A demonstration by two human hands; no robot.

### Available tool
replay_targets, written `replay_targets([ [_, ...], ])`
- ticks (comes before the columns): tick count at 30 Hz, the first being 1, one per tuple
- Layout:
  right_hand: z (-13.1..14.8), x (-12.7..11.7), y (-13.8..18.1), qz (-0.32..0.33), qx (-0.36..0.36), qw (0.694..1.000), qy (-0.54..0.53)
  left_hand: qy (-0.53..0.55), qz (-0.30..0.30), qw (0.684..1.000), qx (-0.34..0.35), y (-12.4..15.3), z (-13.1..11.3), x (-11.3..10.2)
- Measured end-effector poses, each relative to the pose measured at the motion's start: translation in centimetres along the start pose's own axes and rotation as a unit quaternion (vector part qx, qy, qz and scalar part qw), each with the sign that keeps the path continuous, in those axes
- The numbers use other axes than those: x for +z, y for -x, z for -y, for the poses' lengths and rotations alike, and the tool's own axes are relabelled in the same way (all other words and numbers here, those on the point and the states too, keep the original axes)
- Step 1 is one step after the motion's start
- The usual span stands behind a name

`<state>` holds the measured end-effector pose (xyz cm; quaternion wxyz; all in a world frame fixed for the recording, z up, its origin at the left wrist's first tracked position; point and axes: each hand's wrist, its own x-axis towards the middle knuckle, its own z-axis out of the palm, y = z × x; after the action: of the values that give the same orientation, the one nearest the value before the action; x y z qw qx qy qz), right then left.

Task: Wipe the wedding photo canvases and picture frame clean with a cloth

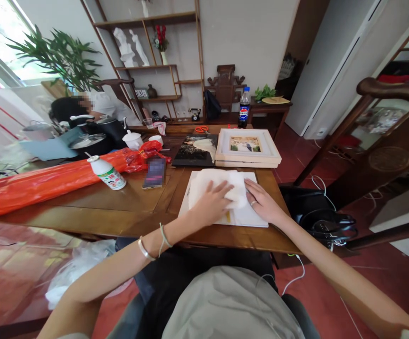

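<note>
My left hand (211, 203) lies flat, fingers stretched out, on a white foam wrapping sheet (222, 184) spread over a flat white frame (252, 217) near the front edge of the wooden table (119, 207). My right hand (263, 200), wearing a ring, rests flat on the right side of the same sheet, fingers extended and pressing a fold. The frame is mostly hidden under the sheet. Both hands sit close together, almost touching.
Behind are a stack of white picture frames (249, 148), a dark picture panel (195, 150), a phone (154, 173), a small white bottle (107, 173), a long red plastic bag (49, 181), pots, a Pepsi bottle (244, 108). Another person sits far left. A black bag (317, 219) lies right.
</note>
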<state>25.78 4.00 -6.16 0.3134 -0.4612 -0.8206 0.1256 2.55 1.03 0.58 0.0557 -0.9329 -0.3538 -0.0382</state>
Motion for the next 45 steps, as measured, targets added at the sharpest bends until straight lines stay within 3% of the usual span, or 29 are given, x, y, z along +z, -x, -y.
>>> replay_targets([
  [5, -0.2, 0.0, 0.0, 0.012, 0.012, 1.0, -0.004, 0.011, 0.025, 0.999, 0.04, 4.5, -6.5, -1.7],
  [8, -0.2, -0.1, 0.0, 0.019, 0.015, 1.0, -0.01, 0.025, 0.01, 0.998, 0.049, 5.7, -7.0, -1.7],
  [10, -0.2, -0.1, -0.1, 0.017, 0.008, 1.0, -0.012, 0.033, -0.009, 0.999, 0.038, 5.1, -5.5, -1.1],
  [14, 0.1, -0.1, -0.1, 0.009, 0.005, 1.0, 0.001, 0.025, -0.039, 0.999, -0.01, 1.8, -0.2, 0.5],
  [17, 0.3, -0.1, -0.2, 0.006, 0.015, 1.0, 0.008, 0.0, -0.056, 0.998, -0.009, -0.4, 3.8, 1.1],
  [20, 0.5, -0.1, -0.2, 0.008, 0.024, 1.0, 0.01, -0.024, -0.043, 0.999, -0.002, -1.3, 6.2, 1.4],
  [24, 0.5, -0.1, -0.2, 0.005, 0.02, 1.0, 0.006, -0.054, -0.006, 0.998, 0.0, -0.1, 5.2, 1.7],
  [29, 0.2, -0.1, -0.1, 0.005, 0.021, 1.0, 0.005, -0.082, -0.011, 0.996, 0.028, 4.3, 0.9, 1.4],
  [32, 0.1, -0.1, -0.1, 0.006, 0.021, 1.0, 0.004, -0.052, -0.015, 0.997, 0.047, 6.2, 0.2, 0.9],
  [35, 0.1, -0.1, -0.1, 0.003, 0.018, 1.0, 0.001, -0.005, -0.005, 0.999, 0.044, 5.9, 1.9, 0.6],
  [42, 0.4, -0.3, -0.1, 0.015, 0.029, 0.999, 0.0, 0.008, -0.013, 0.999, -0.052, 2.1, 9.7, 1.7],
  [45, 0.5, -0.4, -0.1, 0.016, 0.032, 0.999, 0.003, 0.004, -0.008, 0.999, -0.048, 1.9, 11.0, 1.8],
])
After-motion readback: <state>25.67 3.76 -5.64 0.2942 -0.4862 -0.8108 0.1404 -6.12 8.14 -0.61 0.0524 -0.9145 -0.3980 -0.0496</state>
